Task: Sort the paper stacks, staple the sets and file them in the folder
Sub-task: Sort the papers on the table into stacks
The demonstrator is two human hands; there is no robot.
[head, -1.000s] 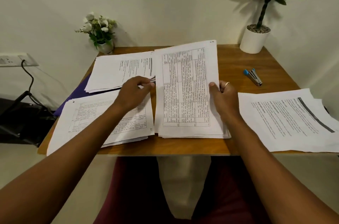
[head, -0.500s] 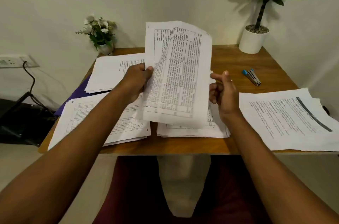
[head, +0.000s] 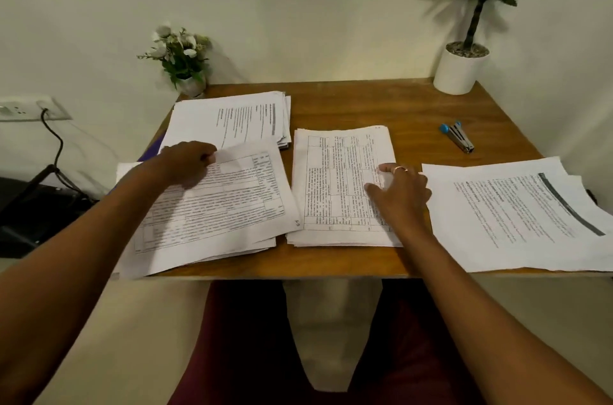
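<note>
1. The left hand (head: 189, 161) pinches the top sheet (head: 232, 199) of the near-left stack (head: 232, 248). This stack overhangs the desk (head: 365, 103) edge, so a nudge could spill it.
2. The right hand (head: 398, 192) lies flat and open on the centre stack (head: 331, 185). Its similar tables invite mis-sorting.
3. The purple folder (head: 151, 156) is mostly buried at the left, and the stapler (head: 457, 137) lies to the right.
4. The wooden desk stands against a pale wall, with a socket (head: 20, 109), flowers (head: 182, 59) and a potted plant (head: 464, 66).

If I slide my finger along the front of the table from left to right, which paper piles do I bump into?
left pile, held by the left hand → middle pile, with the right hand resting on it → right pile with a dark stripe
</note>
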